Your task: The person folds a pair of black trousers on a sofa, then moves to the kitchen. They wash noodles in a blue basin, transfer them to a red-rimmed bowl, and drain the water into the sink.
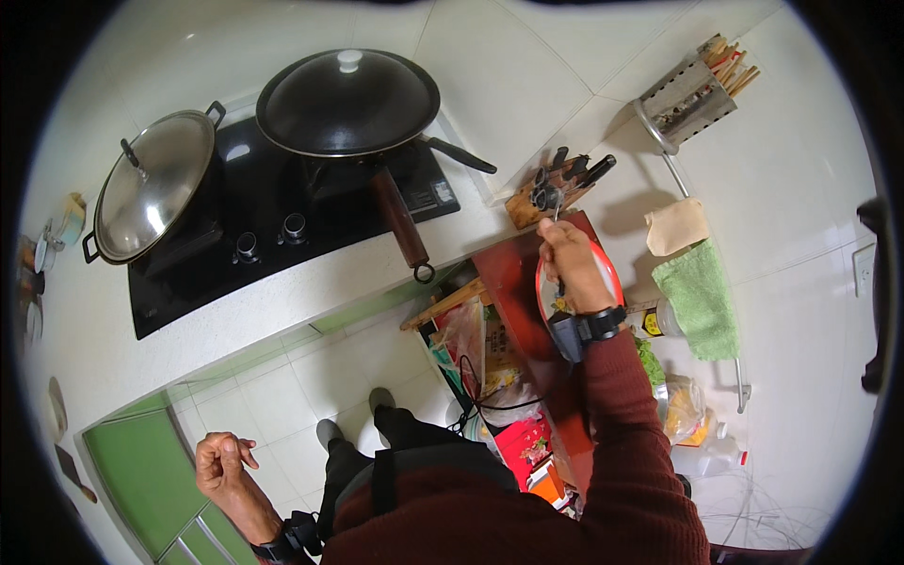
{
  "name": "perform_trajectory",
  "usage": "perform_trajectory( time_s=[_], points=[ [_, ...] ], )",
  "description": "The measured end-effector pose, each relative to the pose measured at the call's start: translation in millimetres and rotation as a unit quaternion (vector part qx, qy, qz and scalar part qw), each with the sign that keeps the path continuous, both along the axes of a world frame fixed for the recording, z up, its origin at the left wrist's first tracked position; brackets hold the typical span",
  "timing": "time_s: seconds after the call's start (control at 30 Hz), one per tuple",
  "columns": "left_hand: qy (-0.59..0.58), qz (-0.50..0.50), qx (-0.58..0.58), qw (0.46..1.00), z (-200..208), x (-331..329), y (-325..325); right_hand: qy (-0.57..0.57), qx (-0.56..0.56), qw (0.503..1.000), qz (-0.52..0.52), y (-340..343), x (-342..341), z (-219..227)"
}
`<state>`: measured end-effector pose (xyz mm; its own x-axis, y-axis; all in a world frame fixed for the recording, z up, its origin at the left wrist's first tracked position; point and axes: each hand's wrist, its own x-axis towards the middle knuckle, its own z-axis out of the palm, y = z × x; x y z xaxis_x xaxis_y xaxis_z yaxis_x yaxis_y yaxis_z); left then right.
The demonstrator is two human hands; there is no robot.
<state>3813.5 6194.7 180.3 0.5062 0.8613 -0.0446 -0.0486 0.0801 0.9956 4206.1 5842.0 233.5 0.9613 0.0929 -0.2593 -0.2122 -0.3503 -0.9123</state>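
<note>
Red-rimmed white dish (618, 275) on the dark red table (508, 273), right of the black stove (188, 292). Right hand (574, 268) above it, grip closed around a slim utensil (556, 209), one end poking up past the fist. Left hand (226, 461) well apart, fingers loosely curled, grip slack, partly open. Knife block (524, 209) just beyond the dish; green cloth (697, 301) hangs to the right.
</note>
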Motion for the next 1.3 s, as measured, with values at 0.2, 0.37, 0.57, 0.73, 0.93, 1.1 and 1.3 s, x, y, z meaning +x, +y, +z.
perform_trajectory(
  time_s=[0.2,0.37,0.57,0.73,0.93,1.1,1.3],
  points=[
    [0.006,0.008,-0.003,1.0,-0.5,3.8,0.6,-0.001,-0.004,1.0,0.006,-28.3,10.7,6.7],
    [-0.001,-0.018,-0.009,1.0,-1.4,14.0,-2.3,-0.35,-0.261,0.899,0.03,-25.6,49.9,-16.1],
    [-0.007,-0.031,-0.012,0.999,-7.8,15.2,-1.0,-0.321,-0.493,0.809,0.018,-4.9,88.6,-27.8],
    [0.003,-0.01,-0.02,1.0,-14.3,7.0,1.8,-0.334,-0.532,0.777,0.032,4.8,96.7,-35.7],
    [0.015,-0.006,-0.026,1.0,-17.6,4.8,1.9,-0.441,-0.533,0.722,-0.004,-1.6,97.1,-27.2],
    [0.018,-0.019,-0.031,0.999,-21.2,12.4,1.6,-0.453,-0.522,0.722,-0.012,-2.6,82.2,-9.8],
    [0.022,-0.032,-0.024,0.999,-20.4,17.0,1.5,-0.491,-0.451,0.745,-0.032,-14.1,56.1,16.9]
  ],
)
